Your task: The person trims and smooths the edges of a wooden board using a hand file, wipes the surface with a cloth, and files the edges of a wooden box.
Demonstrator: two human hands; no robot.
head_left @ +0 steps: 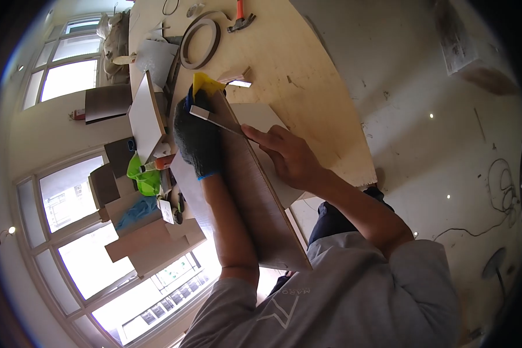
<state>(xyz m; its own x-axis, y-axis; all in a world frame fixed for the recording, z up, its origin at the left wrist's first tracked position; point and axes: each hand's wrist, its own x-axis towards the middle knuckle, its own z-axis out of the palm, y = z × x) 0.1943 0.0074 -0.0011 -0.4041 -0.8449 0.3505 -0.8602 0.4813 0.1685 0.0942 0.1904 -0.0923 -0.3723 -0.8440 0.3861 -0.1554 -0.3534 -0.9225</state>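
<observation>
A long brown board (255,197) slants from the torso up to the workbench, its narrow edge facing right. On its left side lies my left hand (197,136) in a dark glove, fingers closed near the board's far end; what they grip is hard to make out. A yellow piece (207,84) sticks out beside those fingers. My bare right hand (287,156) pinches one end of a flat metal tool (223,123) at the board's edge, index finger stretched along it. The tool's thicker end crosses over the glove.
On the workbench (319,98) are rolls of edge strip (200,43), a hammer (240,20) and a small wood block (236,77). A white panel (147,119), a green bag (144,176) and stacked boards (151,238) stand at left. A cable (470,233) lies on the floor.
</observation>
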